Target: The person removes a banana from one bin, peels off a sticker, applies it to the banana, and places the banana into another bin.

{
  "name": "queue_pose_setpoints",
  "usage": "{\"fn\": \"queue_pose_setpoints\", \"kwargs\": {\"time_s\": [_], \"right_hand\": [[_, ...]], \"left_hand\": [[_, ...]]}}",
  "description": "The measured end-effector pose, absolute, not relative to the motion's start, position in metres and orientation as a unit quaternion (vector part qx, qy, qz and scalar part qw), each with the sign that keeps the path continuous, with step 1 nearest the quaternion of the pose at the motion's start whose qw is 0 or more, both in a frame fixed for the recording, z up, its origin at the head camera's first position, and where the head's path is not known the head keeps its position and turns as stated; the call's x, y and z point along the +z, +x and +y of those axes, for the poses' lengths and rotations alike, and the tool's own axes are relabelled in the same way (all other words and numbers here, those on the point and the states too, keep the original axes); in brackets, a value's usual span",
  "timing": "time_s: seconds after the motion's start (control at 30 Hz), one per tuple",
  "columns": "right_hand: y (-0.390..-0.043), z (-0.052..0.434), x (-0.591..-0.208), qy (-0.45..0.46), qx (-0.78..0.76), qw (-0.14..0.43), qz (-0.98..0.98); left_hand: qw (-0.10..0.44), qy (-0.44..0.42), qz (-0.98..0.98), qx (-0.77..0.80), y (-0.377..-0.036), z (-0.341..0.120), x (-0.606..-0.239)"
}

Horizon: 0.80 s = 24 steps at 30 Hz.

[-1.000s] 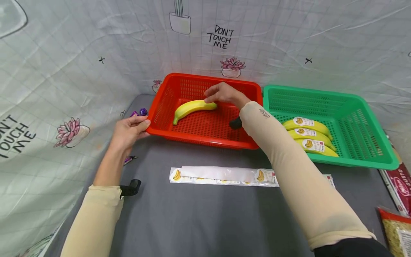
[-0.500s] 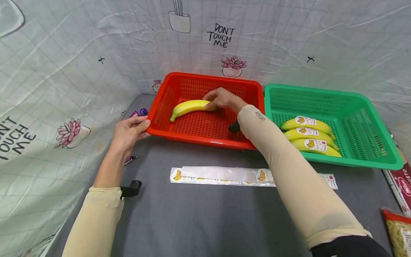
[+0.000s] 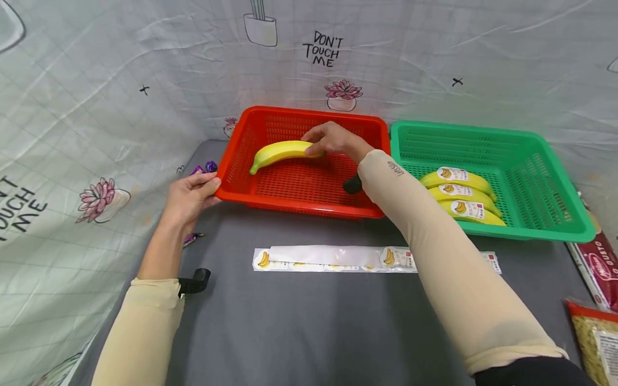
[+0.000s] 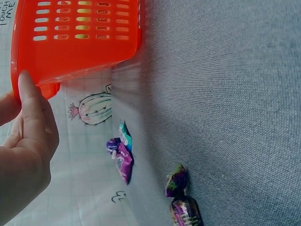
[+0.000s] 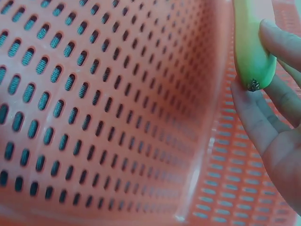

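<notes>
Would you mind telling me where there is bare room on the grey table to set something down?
The widest bare patch is the near grey table, between the two sleeves and below the sticker strip. A narrow lane runs between that strip and the red basket. The left edge holds candies; the right edge holds snack bags. The green basket keeps room behind its three bananas.

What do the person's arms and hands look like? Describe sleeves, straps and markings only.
Both arms wear snug beige sleeves from above the elbow to the wrist; both hands are bare, with no gloves. The right sleeve carries a small dark printed marking near the wrist. A black strap sits at the left sleeve's cuff, and another black piece shows under the right wrist.
</notes>
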State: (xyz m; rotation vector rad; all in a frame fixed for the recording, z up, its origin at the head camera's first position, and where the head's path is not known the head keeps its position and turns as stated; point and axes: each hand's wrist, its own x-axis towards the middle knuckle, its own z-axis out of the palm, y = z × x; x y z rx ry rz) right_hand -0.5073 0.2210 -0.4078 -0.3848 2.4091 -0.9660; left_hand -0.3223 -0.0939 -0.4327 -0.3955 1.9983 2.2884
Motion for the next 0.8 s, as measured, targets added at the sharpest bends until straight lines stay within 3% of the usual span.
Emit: {"fn": "queue_pose_setpoints", "kwargs": {"time_s": [0.43, 0.8], "right_hand": [[-0.466, 0.256, -0.334, -0.191, -0.405, 0.188, 0.874], [-0.387, 0.314, -0.300, -0.205, -0.439, 0.121, 0.867]], "left_hand": [[0.037, -0.147, 0.619, 0.771, -0.327, -0.099, -0.436], [0.030, -0.184, 0.640, 0.745, -0.342, -0.125, -0.434]]}}
